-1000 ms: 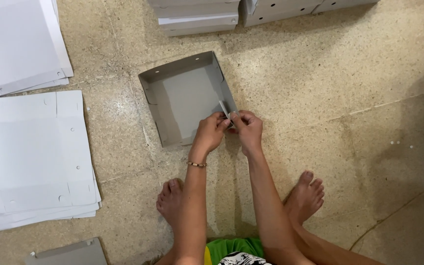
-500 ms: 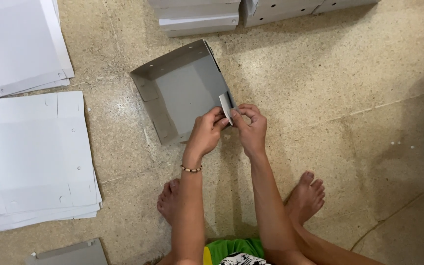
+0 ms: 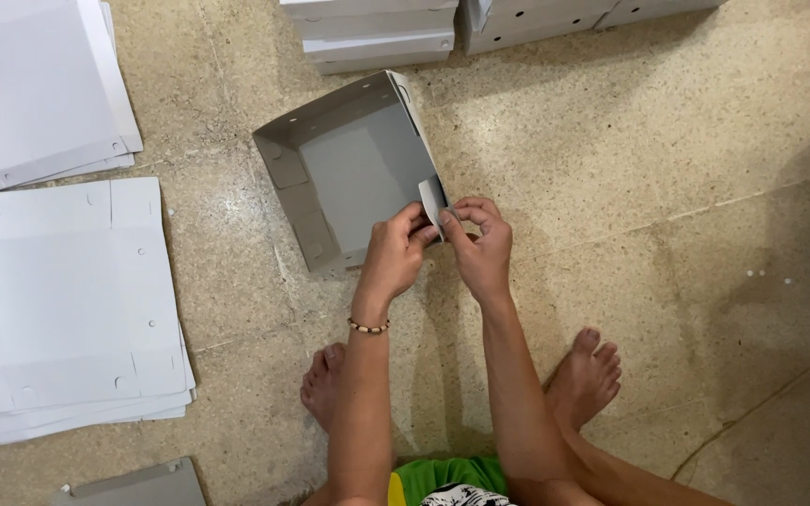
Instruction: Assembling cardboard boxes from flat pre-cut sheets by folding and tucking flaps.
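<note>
Grey cardboard tray (image 3: 353, 178) sits on the speckled floor (image 3: 667, 244) in front of the person's bare feet, and it has turned since a second ago: its near-right corner now swings closer to the body and the whole tray lies more skewed. Both hands meet at that corner. The left hand (image 3: 394, 258) and the right hand (image 3: 482, 245) pinch a small white flap (image 3: 431, 201) between fingertips, the flap now standing more upright than before. My reading is that the corner is being folded and locked, with the other walls already up. Flat white sheets (image 3: 58, 300) lie stacked to the left, another pile (image 3: 35, 84) beyond it, and finished boxes (image 3: 377, 33) stand stacked ahead.
</note>
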